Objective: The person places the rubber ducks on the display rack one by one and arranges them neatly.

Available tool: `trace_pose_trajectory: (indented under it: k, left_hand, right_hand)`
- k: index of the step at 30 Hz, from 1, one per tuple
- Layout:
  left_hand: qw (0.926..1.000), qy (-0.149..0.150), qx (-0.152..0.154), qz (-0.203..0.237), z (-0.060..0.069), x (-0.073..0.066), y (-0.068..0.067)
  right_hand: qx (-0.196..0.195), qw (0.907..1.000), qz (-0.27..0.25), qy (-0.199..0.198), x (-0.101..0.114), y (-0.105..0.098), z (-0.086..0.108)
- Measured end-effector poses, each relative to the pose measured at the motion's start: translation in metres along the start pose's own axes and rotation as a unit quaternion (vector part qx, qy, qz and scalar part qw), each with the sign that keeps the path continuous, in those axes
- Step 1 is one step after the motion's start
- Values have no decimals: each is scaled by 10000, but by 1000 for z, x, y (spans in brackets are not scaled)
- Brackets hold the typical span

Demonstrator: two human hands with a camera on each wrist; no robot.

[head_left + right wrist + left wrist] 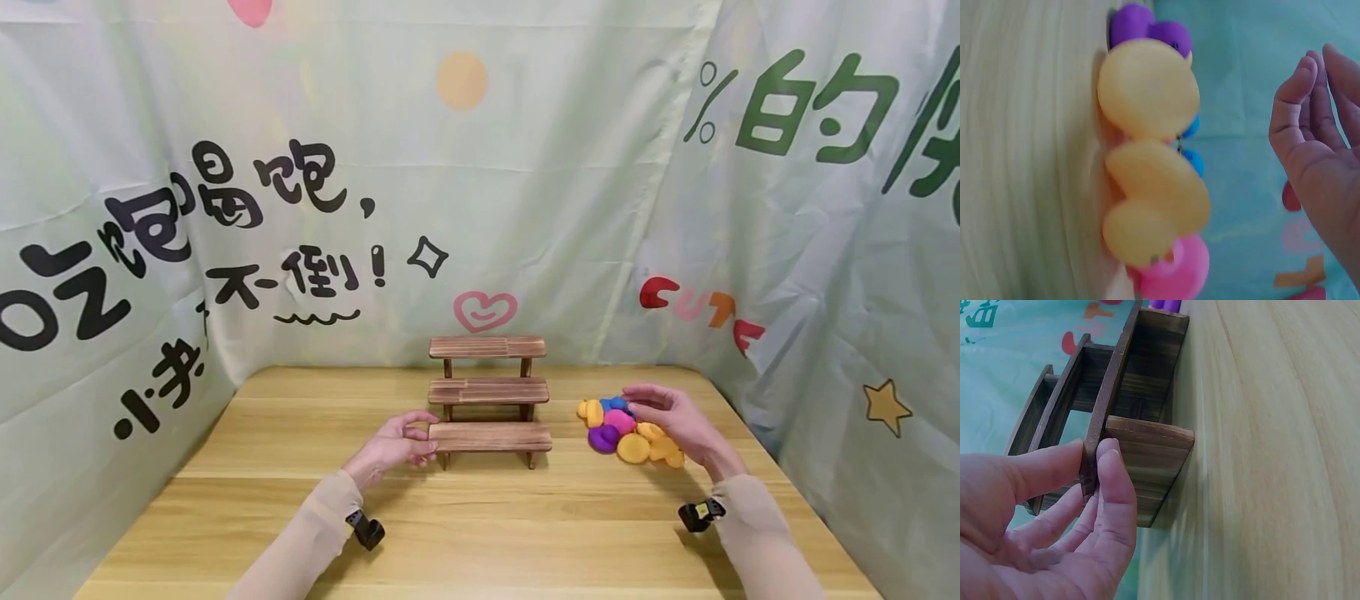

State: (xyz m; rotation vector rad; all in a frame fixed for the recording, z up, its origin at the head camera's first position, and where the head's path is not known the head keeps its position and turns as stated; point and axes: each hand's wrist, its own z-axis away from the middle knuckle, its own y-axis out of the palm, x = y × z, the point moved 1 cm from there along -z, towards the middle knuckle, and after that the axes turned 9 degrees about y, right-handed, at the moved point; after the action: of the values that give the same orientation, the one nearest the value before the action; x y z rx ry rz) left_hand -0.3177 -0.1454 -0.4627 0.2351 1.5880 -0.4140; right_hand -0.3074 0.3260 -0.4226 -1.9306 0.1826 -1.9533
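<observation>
A three-tier brown wooden stand stands upright on the table. My left hand pinches the left end of its lowest shelf; in the left wrist view the thumb and fingers of my left hand lie on either side of the board. Right of the stand lies a cluster of small rubbery toys: yellow, purple, pink and blue. My right hand is over the cluster's right side, fingers bent loosely. In the right wrist view, my right hand holds nothing, apart from the yellow toys.
A printed cloth with lettering, a heart and a star hangs behind and beside the wooden table. Its folds reach the table's back edge. Black wrist cameras are strapped at both sleeves.
</observation>
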Motion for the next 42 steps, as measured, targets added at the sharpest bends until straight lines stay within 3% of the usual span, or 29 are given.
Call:
trace_pose_trajectory:
  k: [5, 18, 27, 36, 42]
  left_hand:
    - [10000, 8, 71, 47, -1, 1, 0]
    - [10000, -49, 61, -40, 0, -4, 0]
    - [9999, -95, -89, -102, 2, -7, 2]
    - [9995, -81, -62, -296, 1, -5, 0]
    - [9996, -49, -8, -260, 1, 0, -2]
  right_hand:
    - [-147, 9994, 265, 153, -8, -18, 9]
    - [508, 9954, 738, 330, -33, -49, 28]
    - [509, 9824, 1782, 212, -46, -48, 27]
    - [423, 9771, 1999, 591, -46, -46, 25]
    - [499, 9755, 2081, 516, -47, -44, 24]
